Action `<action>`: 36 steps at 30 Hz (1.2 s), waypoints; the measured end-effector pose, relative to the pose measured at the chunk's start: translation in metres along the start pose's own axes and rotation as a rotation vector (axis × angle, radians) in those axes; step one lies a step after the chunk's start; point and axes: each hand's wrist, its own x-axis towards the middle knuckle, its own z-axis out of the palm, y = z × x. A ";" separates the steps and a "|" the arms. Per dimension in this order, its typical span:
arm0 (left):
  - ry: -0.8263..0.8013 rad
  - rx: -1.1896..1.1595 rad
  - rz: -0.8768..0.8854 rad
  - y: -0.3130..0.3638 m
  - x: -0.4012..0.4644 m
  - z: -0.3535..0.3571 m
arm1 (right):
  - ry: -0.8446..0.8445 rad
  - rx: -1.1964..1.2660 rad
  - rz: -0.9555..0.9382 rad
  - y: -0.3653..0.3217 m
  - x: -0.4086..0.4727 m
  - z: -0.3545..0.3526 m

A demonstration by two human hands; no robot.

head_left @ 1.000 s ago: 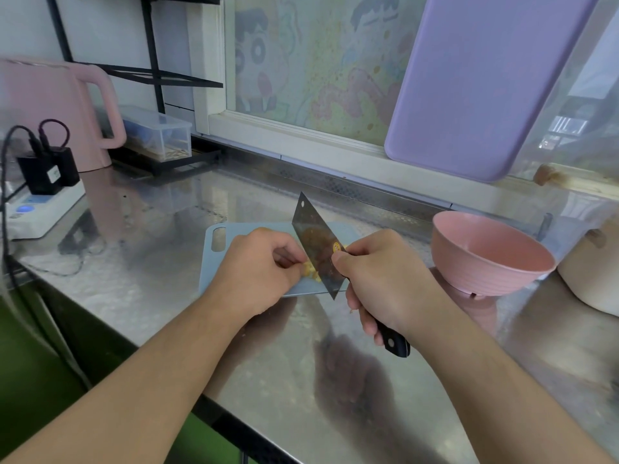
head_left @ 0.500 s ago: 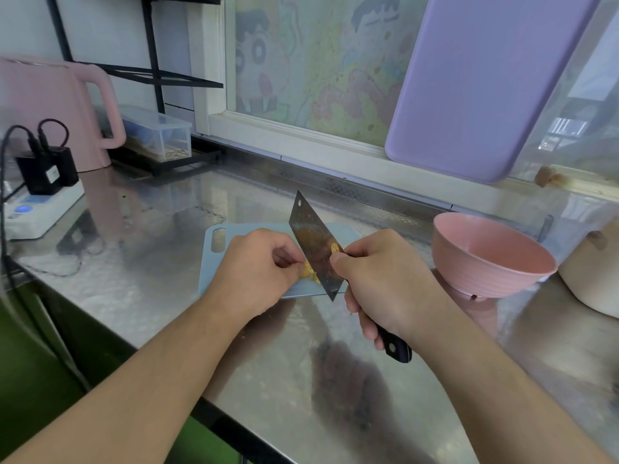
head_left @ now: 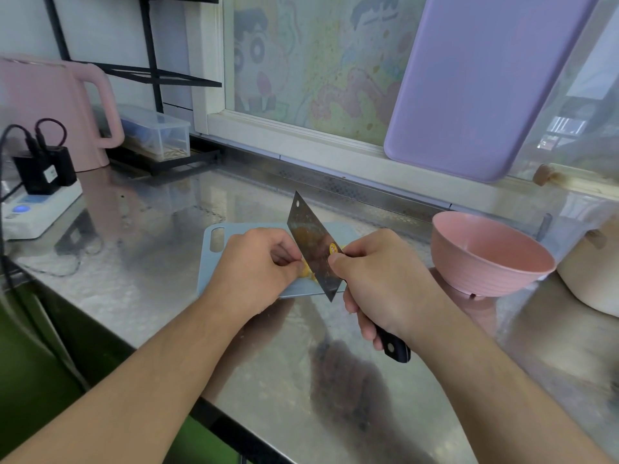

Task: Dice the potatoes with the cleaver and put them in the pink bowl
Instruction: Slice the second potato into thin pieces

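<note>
A pale blue cutting board [head_left: 214, 259] lies on the steel counter. My left hand [head_left: 254, 266] sits on it with curled fingers holding down a yellow potato piece [head_left: 307, 271], which is mostly hidden by the hand and the blade. My right hand [head_left: 378, 279] grips the black handle of the cleaver [head_left: 313, 244], thumb against the blade. The blade stands edge-down right beside my left fingers, on the potato. The pink bowl [head_left: 485, 252] stands to the right of the board and looks empty.
A pink kettle [head_left: 50, 108] and a power strip with black plugs [head_left: 37, 195] are at the left. A clear lidded box [head_left: 157, 132] sits on a black rack at the back. A purple board [head_left: 482, 78] leans on the window. A cream pot [head_left: 596, 279] is at the far right.
The cleaver has shifted slightly left along the potato, toward my left fingers. Both hands stay where they were on the board.
</note>
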 end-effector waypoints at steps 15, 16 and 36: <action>-0.028 0.020 -0.007 0.003 -0.003 -0.001 | -0.033 -0.006 0.033 0.001 0.002 0.003; -0.025 0.025 -0.008 0.003 -0.003 -0.001 | -0.036 -0.004 0.038 0.001 0.003 0.003; -0.025 0.054 -0.030 0.005 -0.003 -0.001 | -0.065 -0.150 0.109 -0.006 -0.001 0.004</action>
